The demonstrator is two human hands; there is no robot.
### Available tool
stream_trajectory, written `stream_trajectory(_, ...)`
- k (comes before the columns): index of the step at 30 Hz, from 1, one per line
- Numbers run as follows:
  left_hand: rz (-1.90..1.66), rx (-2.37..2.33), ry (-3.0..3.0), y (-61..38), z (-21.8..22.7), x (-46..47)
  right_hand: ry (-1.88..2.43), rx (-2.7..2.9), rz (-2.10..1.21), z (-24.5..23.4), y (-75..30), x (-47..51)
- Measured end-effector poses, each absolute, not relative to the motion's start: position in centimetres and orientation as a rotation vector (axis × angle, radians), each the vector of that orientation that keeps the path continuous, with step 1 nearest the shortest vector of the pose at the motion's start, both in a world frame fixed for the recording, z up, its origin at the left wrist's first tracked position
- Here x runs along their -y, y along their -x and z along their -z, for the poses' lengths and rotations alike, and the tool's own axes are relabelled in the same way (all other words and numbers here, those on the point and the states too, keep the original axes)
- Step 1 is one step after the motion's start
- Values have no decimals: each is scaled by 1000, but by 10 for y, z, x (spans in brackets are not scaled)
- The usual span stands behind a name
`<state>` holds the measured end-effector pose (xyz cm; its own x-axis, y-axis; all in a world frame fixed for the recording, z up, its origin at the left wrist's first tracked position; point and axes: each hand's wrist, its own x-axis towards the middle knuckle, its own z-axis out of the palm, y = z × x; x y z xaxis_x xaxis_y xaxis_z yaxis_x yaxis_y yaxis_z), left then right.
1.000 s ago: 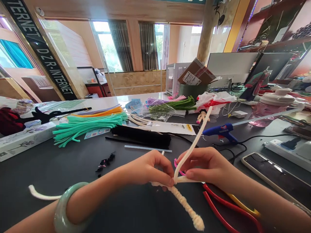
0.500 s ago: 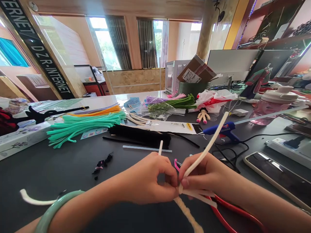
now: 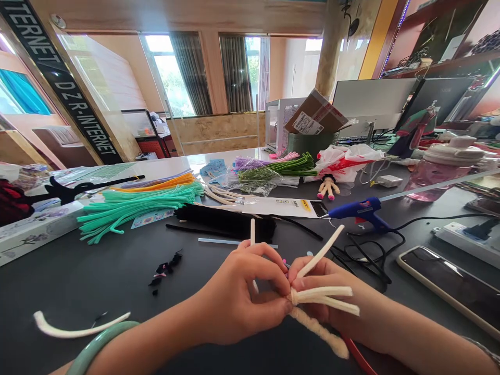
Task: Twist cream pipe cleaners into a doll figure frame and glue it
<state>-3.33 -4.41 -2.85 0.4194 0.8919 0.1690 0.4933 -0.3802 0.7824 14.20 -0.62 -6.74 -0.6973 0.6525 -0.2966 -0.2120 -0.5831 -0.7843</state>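
From afar I'm apparently mid-wrap — left hand (image 3: 252,294) pinching the cream stems (image 3: 332,292) above the table (image 3: 97,276), right hand (image 3: 336,275) the upward strand (image 3: 321,252) — and another turn calls for a steady left pinch.

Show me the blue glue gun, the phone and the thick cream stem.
Blue glue gun (image 3: 361,209), head view: its body.
Phone (image 3: 455,284), head view: its screen.
Thick cream stem (image 3: 320,330), head view: its visible middle.
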Motion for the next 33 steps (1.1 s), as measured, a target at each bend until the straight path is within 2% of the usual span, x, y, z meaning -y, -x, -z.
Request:
stream_trajectory(9,-1011,-1278,-1902,31,45,44,861,1015,-2154,68,-143,13)
stream_trajectory(13,-1027,-1366,-1886,29,43,45,918,1147,-1949,74,-143,15)
stream_trajectory(18,-962,-1465,-1895,28,39,46,894,1561,-1486,76,-142,17)
stream_trajectory(27,-743,-1520,-2090,29,43,40,631,2183,-216,89,-152,19)
stream_trajectory(33,-549,-1519,-2280,31,42,41,441,2281,214,83,-157,22)
